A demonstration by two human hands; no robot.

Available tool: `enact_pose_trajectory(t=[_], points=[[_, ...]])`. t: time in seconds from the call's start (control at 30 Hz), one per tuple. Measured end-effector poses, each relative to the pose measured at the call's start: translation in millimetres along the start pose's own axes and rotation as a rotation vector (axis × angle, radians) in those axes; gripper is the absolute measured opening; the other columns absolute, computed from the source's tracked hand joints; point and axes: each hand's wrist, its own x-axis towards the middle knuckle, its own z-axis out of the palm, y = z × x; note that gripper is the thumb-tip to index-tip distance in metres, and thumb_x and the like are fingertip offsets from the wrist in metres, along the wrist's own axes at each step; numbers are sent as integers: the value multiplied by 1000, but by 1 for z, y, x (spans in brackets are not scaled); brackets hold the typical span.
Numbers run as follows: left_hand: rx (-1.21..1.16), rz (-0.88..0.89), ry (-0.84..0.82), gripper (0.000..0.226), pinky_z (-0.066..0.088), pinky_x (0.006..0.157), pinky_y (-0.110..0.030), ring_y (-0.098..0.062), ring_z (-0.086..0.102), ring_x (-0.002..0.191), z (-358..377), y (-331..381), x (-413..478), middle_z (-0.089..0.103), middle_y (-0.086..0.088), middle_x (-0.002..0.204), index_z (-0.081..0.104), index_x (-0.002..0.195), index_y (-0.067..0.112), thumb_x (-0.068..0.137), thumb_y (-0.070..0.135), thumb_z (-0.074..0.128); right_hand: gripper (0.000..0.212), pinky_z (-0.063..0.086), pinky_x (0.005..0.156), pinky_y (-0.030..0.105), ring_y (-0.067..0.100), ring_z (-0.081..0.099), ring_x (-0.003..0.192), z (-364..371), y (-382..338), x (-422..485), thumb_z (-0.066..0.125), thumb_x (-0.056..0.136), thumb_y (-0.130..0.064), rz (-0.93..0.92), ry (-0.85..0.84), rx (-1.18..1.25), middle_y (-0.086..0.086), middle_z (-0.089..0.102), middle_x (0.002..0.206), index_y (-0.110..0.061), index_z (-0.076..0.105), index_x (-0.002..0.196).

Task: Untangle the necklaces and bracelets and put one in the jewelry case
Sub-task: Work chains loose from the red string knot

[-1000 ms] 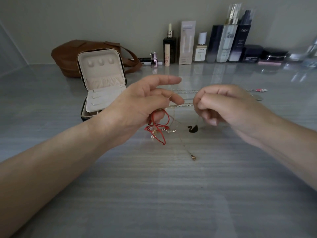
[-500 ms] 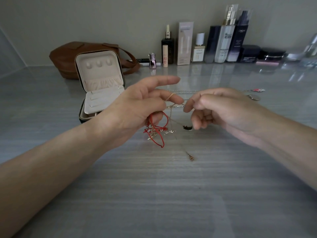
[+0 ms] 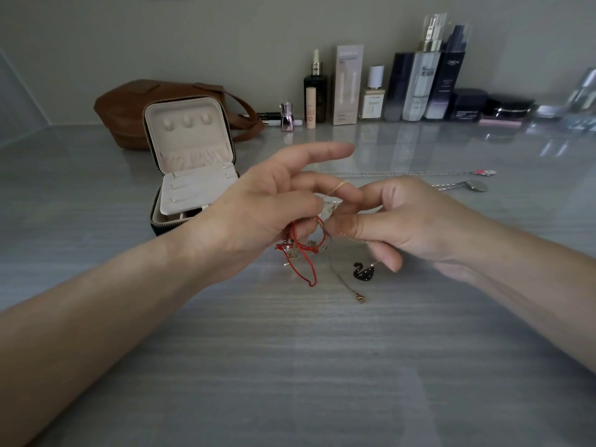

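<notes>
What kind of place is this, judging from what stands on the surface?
Probably a dressing table or vanity at home: skincare bottles line the wall, and a brown leather bag sits behind an open jewelry case.

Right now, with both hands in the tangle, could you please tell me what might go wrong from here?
The left hand and right hand pinch close together where the thin gold chain meets the red bracelet. Pulling them apart could tighten the knot or snap the chain. The black swan pendant and the clasp trail loose below and may catch in the red loops.
</notes>
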Motion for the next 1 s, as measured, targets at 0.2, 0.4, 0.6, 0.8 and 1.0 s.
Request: enact_pose_trajectory(t=[0.2,0.4,0.6,0.8,1.0], points=[[18,3,19,56,33,52,-21,-6,33,42,-1,1,0,71,1,92,52,121,27,80,-10,43,12,41,68,24,10,31,32,-9,3,4,70,75,-26,-4,61,54,-1,39,29,-14,71,76],[24,15,15,56,31,52,-23,-5,32,40,-2,1,0,71,2,91,51,121,28,78,-7,43,10,44,74,33,10,30,33,-12,4,3,71,75,-22,23,103,10,0,39,29,-15,69,68],[2,17,4,58,28,49,-21,-3,29,39,-2,1,0,70,2,91,50,123,28,77,-7,44,11,45,78,31,7,34,33,-11,2,2,66,82,-21,37,150,-83,0,43,30,-17,64,72],[277,78,58,67,40,53,-13,-4,35,46,-1,-3,-2,69,11,92,42,126,45,83,-2,62,12,48,84,36,7,35,32,-11,1,1,67,82,-25,32,145,-87,0,44,32,-15,66,75],[658,237,116,86,36,57,-4,3,46,52,5,-7,-4,62,12,97,23,137,47,82,-10,55,13,48,87,43,9,31,33,-11,3,3,69,79,-24,33,105,-44,0,41,30,-16,67,70]])
